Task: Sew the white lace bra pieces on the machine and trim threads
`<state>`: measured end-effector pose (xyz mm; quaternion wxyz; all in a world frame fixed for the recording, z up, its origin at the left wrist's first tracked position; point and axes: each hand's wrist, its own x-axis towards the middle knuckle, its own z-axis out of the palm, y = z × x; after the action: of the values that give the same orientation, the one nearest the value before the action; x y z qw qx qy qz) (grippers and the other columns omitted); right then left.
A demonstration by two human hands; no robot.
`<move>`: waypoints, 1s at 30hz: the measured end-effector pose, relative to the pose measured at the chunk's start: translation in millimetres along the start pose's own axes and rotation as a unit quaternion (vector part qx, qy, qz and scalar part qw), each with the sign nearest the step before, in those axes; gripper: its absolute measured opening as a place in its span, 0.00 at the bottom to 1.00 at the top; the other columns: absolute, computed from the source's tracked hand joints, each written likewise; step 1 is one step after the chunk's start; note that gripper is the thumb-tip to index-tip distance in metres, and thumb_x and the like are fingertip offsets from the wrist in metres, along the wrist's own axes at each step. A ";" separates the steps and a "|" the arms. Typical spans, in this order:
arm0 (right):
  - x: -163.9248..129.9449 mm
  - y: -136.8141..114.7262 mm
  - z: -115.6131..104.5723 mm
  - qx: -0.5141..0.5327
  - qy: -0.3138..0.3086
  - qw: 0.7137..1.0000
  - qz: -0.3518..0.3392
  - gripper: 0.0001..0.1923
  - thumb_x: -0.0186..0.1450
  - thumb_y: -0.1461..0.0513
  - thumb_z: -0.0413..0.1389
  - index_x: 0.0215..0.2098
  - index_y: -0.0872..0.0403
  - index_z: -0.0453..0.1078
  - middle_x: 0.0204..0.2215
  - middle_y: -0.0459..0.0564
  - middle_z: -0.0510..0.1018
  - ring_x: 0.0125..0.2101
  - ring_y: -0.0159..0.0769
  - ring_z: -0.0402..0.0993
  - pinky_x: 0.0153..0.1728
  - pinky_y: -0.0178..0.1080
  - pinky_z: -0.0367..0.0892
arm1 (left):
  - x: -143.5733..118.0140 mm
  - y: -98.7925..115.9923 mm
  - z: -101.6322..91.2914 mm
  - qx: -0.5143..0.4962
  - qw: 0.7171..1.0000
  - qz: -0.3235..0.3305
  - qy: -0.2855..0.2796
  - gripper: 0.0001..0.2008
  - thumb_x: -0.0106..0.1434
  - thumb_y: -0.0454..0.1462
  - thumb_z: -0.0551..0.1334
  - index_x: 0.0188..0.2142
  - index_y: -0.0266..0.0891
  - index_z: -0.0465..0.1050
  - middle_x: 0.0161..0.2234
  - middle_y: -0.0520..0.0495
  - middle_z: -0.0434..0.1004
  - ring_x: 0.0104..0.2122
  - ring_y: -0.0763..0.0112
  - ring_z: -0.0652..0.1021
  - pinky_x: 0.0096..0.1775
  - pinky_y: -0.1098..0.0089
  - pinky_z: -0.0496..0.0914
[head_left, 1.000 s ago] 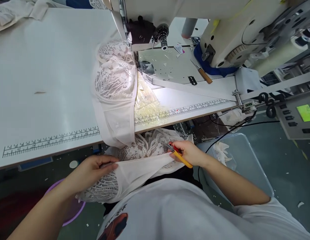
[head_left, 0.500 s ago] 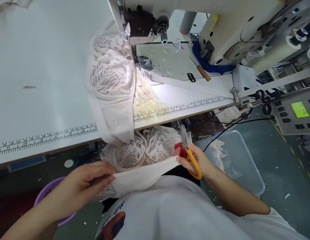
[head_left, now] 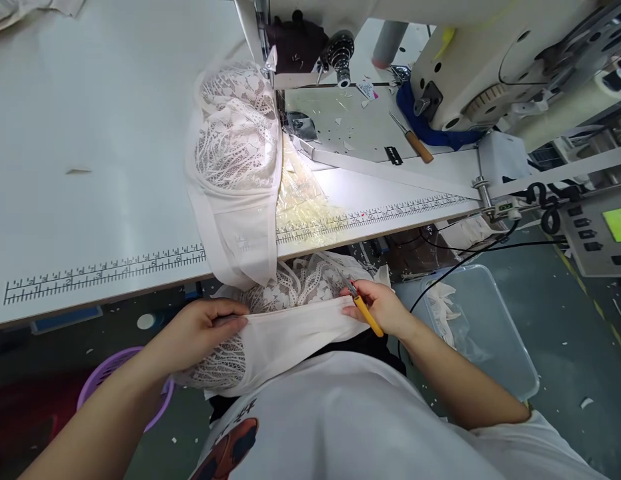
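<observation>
Both hands stretch the lace garment [head_left: 290, 327] between them, right hand [head_left: 383, 308] gripping scissors [head_left: 363, 310].

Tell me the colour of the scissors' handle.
Yellow-orange scissors, gripped in the right hand; head view.

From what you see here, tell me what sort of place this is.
Probably a garment sewing workshop: an industrial sewing machine stands on a ruler-marked table, and lace bra pieces trail from it.
</observation>
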<state>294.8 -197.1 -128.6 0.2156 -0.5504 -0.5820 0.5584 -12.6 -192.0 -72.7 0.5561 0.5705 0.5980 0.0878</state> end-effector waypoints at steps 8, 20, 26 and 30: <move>0.5 -6.2 0.4 0.007 -0.002 1.000 -0.017 0.14 0.52 0.54 0.59 0.23 0.55 0.62 0.20 0.43 0.63 0.21 0.29 0.58 0.22 0.33 0.59 | -8.8 2.6 2.3 0.007 0.999 0.033 0.030 0.09 0.55 0.43 0.60 0.31 0.45 0.78 0.30 0.52 0.79 0.31 0.66 0.77 0.33 0.74 0.67; -5.5 -4.3 6.7 0.107 -0.021 0.991 -0.073 0.11 0.56 0.56 0.57 0.27 0.54 0.62 0.27 0.47 0.68 0.28 0.33 0.63 0.30 0.36 0.63 | -13.7 -1.9 -7.0 0.140 0.986 0.095 -0.004 0.10 0.58 0.43 0.57 0.31 0.45 0.76 0.32 0.50 0.78 0.34 0.64 0.76 0.37 0.72 0.68; -5.5 -19.4 6.0 0.055 0.000 0.995 -0.078 0.10 0.53 0.59 0.58 0.25 0.55 0.62 0.22 0.44 0.66 0.23 0.29 0.59 0.24 0.32 0.59 | -3.7 13.3 0.3 0.312 0.944 0.097 0.056 0.14 0.58 0.43 0.53 0.32 0.44 0.76 0.35 0.46 0.80 0.34 0.55 0.77 0.38 0.61 0.69; -10.0 -28.9 4.0 0.052 -0.002 0.996 -0.076 0.08 0.52 0.61 0.56 0.23 0.55 0.61 0.21 0.43 0.65 0.22 0.28 0.59 0.23 0.31 0.58 | -1.5 42.7 29.4 0.412 0.882 0.222 0.051 0.17 0.58 0.40 0.49 0.36 0.39 0.76 0.36 0.40 0.80 0.35 0.51 0.77 0.37 0.55 0.70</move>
<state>282.8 -200.9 -100.5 0.2841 -0.4915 -0.5927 0.5714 34.5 -194.5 -51.0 0.2058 0.8608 0.4652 -0.0160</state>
